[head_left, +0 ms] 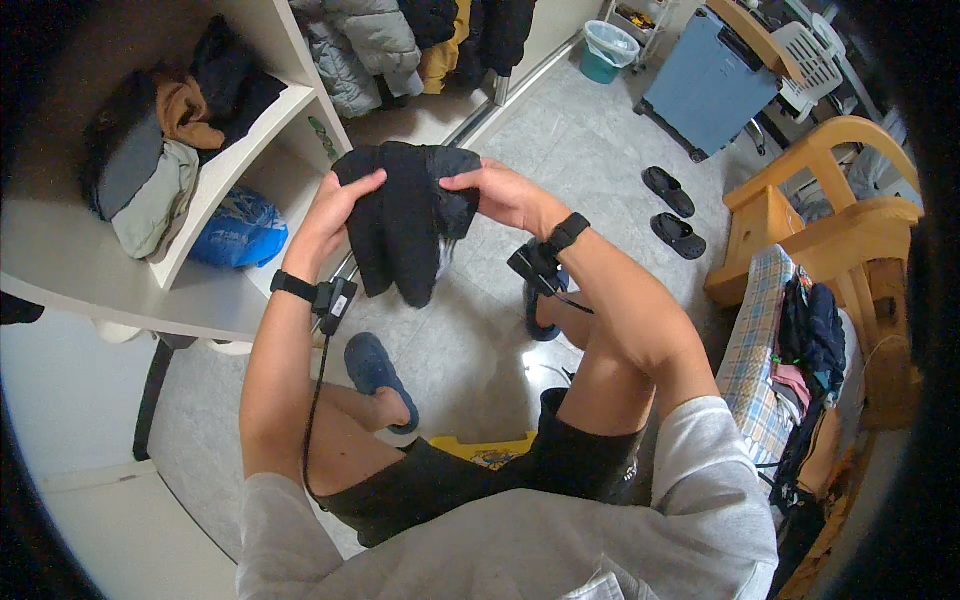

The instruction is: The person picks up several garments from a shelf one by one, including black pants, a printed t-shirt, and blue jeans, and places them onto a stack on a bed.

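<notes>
A folded black garment hangs between my two hands in front of the wardrobe. My left hand grips its upper left side, thumb on top of the cloth. On the opposite side, my right hand pinches the upper right edge with the thumb over the front. The lower part of the cloth droops free, and a bit of grey shows at its right edge. What exact kind of garment it is I cannot make out. My fingers behind the cloth are hidden.
Left, a white shelf unit holds folded clothes above a blue plastic bag. Jackets hang ahead. A bin, blue suitcase and black clogs stand beyond; a wooden bed frame with clothes is right.
</notes>
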{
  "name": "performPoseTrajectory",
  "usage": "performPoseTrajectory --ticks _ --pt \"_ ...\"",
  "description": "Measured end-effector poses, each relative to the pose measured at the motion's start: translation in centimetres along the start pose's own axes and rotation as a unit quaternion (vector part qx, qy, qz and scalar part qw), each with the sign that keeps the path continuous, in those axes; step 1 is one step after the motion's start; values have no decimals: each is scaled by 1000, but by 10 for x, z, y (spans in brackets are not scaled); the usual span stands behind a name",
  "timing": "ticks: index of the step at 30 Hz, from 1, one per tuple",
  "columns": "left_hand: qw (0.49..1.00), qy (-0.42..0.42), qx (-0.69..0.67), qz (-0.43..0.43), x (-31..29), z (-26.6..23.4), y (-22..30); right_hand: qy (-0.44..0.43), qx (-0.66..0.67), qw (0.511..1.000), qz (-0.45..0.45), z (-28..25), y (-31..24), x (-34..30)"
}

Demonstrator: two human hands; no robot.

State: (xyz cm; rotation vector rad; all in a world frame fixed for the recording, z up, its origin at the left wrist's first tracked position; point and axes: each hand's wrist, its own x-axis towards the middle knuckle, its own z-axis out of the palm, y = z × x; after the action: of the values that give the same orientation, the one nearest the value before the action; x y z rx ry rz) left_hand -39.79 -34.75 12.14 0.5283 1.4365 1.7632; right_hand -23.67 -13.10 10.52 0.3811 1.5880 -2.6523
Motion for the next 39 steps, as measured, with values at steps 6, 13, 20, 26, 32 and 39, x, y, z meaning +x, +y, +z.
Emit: performPoseTrajectory --ticks 6,13,20,26,32,39 --pt "971 8 230 -59 5 -26 -5 186 -27 982 27 -17 5 11" --pt "953 32 299 26 13 -34 -32 131 -82 988 -14 -26 7 17" --pt "783 31 604 147 9 -23 -53 150 -475 860 -108 -21 16 22" --pt "660 73 721 197 -1 -16 -26 123 -649 703 -262 -33 15 21" --pt "734 -93 665 100 10 -60 -49 -12 -583 785 -210 -2 11 16" --pt "861 -235 450 26 -12 8 -38 -92 -574 777 -240 17 4 2"
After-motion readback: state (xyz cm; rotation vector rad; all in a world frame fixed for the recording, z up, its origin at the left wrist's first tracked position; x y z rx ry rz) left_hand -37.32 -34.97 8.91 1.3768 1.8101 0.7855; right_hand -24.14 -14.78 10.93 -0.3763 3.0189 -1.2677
